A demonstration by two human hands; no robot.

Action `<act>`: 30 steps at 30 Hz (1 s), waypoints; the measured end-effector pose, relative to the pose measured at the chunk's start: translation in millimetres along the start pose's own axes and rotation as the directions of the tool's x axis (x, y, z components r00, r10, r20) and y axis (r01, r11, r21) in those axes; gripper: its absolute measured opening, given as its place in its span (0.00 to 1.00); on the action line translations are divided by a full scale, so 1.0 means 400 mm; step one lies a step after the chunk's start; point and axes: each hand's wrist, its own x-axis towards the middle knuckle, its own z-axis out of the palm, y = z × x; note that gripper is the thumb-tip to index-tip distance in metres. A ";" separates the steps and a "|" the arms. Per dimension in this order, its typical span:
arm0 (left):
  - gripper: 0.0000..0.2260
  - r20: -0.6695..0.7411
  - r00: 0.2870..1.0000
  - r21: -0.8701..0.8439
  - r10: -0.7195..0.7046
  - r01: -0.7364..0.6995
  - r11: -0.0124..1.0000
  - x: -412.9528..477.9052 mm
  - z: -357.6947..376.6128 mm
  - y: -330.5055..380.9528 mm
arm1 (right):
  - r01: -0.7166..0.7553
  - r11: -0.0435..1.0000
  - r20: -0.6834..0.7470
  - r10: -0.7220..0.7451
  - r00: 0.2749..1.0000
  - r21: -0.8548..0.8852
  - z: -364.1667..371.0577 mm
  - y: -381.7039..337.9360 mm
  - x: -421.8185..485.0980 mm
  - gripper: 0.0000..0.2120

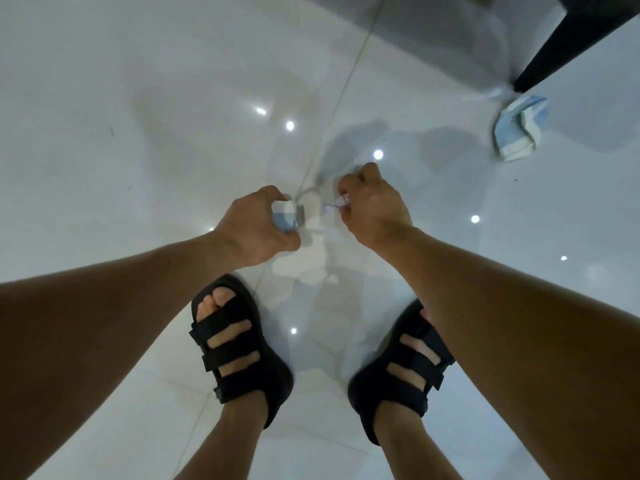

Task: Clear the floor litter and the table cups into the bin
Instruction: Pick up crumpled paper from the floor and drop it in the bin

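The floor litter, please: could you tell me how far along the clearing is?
Done: nothing shows as binned; no bin or cups in view. In hand: the left hand grips a blue-and-white scrap, the right hand pinches a small white scrap. Left: a crumpled wrapper lies on the floor by the black leg.

The grip of the left hand (258,227) hid most of a blue-and-white scrap (284,221); the white bit (333,205) pinched in the right hand (374,206) was too blurred to name.
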 end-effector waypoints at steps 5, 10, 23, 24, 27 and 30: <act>0.23 0.038 0.996 0.073 0.081 -0.084 0.994 -0.025 0.009 0.023 | -0.182 0.917 -0.004 0.196 0.981 0.355 -0.007 -0.021 -0.041 0.08; 0.30 0.111 0.976 -0.083 0.187 -0.178 0.980 -0.037 0.007 0.102 | -0.148 0.770 0.036 0.160 0.986 0.621 -0.089 -0.066 -0.102 0.14; 0.04 0.007 0.909 0.068 0.418 -0.417 0.906 -0.041 0.067 0.205 | -0.361 0.697 0.049 0.425 0.904 0.620 -0.236 0.104 -0.141 0.07; 0.05 0.010 0.915 0.071 0.403 -0.403 0.913 -0.034 0.078 0.201 | -0.407 0.765 -0.066 0.501 0.863 0.499 -0.238 0.152 -0.132 0.12; 0.04 0.018 0.926 0.063 0.377 -0.378 0.924 -0.004 0.111 0.188 | -0.549 0.778 -0.258 0.623 0.739 0.307 -0.247 0.293 -0.100 0.33; 0.04 -0.013 0.928 0.047 0.373 -0.372 0.927 0.041 0.140 0.195 | -0.575 0.791 -0.272 0.612 0.743 0.209 -0.242 0.386 -0.045 0.42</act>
